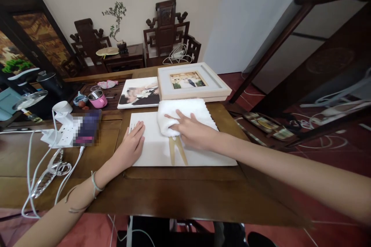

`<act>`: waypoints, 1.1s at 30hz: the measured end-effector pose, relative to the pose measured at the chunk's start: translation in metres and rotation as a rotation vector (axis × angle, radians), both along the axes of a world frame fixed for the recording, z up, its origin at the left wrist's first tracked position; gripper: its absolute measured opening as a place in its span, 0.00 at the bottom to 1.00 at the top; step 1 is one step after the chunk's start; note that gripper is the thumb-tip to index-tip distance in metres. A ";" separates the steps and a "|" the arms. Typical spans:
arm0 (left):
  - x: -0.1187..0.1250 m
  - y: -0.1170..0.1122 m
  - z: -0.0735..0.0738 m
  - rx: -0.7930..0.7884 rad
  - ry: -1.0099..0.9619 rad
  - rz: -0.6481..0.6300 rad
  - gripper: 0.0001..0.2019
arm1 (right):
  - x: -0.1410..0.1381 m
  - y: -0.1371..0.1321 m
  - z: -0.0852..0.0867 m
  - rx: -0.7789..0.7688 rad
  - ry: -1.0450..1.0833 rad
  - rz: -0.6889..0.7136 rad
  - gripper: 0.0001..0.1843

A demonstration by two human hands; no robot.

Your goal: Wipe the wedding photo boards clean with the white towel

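A flat white panel [150, 154] lies on the wooden table, with small dark print near its upper left corner and two tan strips showing below the cloth. My left hand [133, 142] rests flat on the panel's left edge, fingers stretched out and holding nothing. On the panel's upper middle, a white fluffy cloth [188, 109] is bunched and partly folded over. My right hand [191, 129] grips this cloth from above and presses it against the panel. The cloth and hand hide part of the panel's surface.
Behind the panel are a framed picture [211, 81] and a photo panel [139, 92]. To the left lie a power strip [65, 133], a phone [87, 127], white cables, a clear hair claw [49, 173] and a pink cup [98, 99]. The table's front edge [174, 213] is near me.
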State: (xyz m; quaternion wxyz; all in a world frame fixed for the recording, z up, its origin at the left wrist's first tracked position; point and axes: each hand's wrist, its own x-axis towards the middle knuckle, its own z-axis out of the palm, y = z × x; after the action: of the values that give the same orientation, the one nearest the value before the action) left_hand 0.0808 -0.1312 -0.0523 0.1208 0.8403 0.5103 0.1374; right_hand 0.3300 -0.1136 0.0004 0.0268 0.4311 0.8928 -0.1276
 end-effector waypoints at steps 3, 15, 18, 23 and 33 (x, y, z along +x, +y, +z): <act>0.000 0.000 0.000 -0.003 0.001 0.004 0.23 | -0.014 -0.012 0.004 0.063 -0.106 0.004 0.32; 0.002 -0.001 0.001 -0.002 -0.007 0.015 0.22 | -0.021 -0.099 0.007 -0.150 -0.178 0.095 0.23; 0.002 -0.001 0.001 -0.005 0.008 0.018 0.23 | -0.027 -0.066 0.013 -0.097 -0.193 0.043 0.32; 0.001 -0.001 0.003 -0.023 -0.013 0.019 0.23 | -0.042 -0.005 0.008 0.035 -0.202 -0.007 0.32; 0.003 -0.002 0.001 -0.008 0.020 0.019 0.24 | -0.051 -0.091 -0.006 0.000 -0.142 0.075 0.20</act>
State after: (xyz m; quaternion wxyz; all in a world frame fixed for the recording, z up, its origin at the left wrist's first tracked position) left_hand 0.0835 -0.1330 -0.0513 0.1179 0.8362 0.5200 0.1282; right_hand 0.2789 -0.2046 -0.0052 0.0950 0.4055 0.9041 -0.0957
